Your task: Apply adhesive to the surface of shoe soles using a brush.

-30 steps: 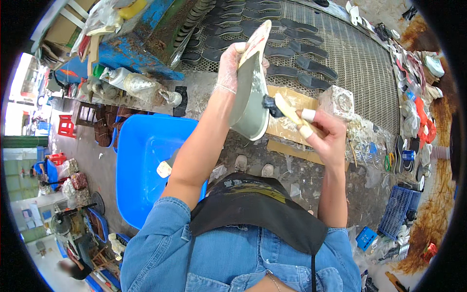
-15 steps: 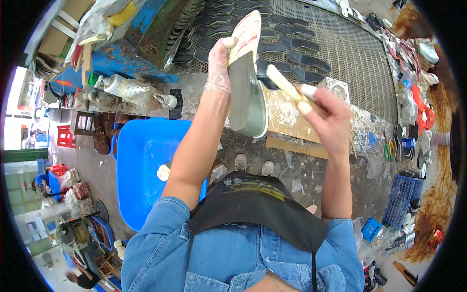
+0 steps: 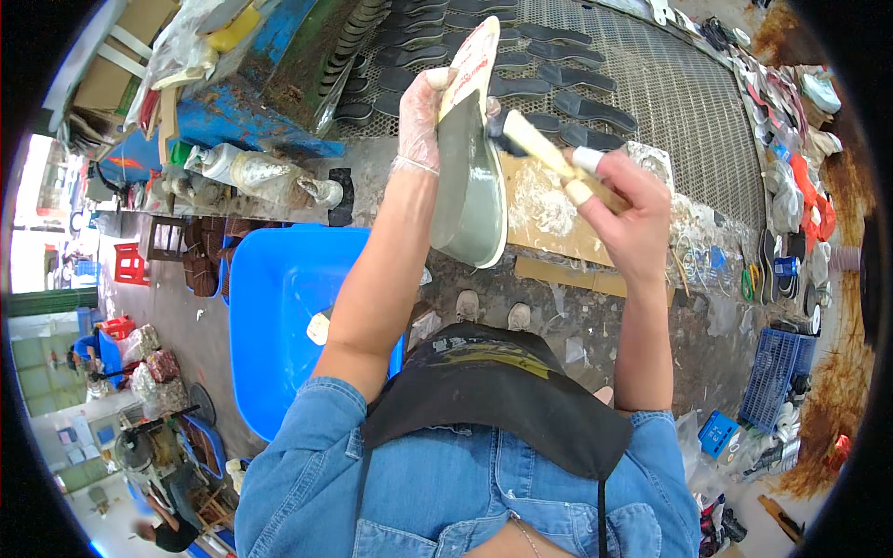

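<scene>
My left hand point(image 3: 419, 121), in a thin clear glove, is closed around a thick grey-green shoe sole point(image 3: 468, 200) with a pale face and red print at its far end. The sole is tilted up, and its side has a wet-looking shine. In my right hand point(image 3: 633, 209), with white covers on the thumb and a finger, is a brush point(image 3: 544, 149) with a pale wooden handle. Its dark bristles are at the sole's right edge; whether they touch it I cannot tell. Most of my left fingers are hidden behind the sole.
Several dark soles point(image 3: 586, 112) lie in rows on a metal mesh rack point(image 3: 688, 121) beyond my hands. Below the sole is a worktop board point(image 3: 549, 209) smeared white. A blue tub point(image 3: 256, 344) stands at left, a blue crate point(image 3: 772, 377) at right. Bottles point(image 3: 260, 177) lie on the left ledge.
The sole has turned slightly and dropped a little toward me, showing more of its shiny side. The brush has shifted a little left, its bristles now against or just beside the sole's right edge.
</scene>
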A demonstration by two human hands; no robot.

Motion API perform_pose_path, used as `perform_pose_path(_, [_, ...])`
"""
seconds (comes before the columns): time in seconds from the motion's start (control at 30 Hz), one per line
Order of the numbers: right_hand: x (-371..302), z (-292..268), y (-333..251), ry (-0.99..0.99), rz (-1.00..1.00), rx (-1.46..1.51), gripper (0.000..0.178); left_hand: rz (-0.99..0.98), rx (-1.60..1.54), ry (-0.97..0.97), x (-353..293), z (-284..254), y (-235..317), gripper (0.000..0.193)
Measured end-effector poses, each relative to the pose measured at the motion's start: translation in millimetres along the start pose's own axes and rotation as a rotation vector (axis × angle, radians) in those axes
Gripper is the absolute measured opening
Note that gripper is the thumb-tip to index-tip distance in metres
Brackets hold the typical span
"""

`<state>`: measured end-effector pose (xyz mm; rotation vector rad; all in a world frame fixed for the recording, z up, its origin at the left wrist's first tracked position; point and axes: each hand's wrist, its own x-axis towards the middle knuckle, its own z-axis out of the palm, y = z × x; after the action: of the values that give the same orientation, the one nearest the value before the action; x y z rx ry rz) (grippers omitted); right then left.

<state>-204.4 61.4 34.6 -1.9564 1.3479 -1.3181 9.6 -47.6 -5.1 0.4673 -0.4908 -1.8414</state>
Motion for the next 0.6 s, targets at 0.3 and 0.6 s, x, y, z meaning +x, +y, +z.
perform_pose_path(0.3, [-69.5,-12.5,21.7,-0.172,0.083,0.056,0.035,0.322,-0.124,0.405,1.9,-20.8,-7.6,0.032])
perform_pose_path(0.6, [-20.2,37.7,12.9,0.394,0.508,0.628,0.06,0.335,-0.266,0.102,-19.8,-28.6,-29.1,0.041])
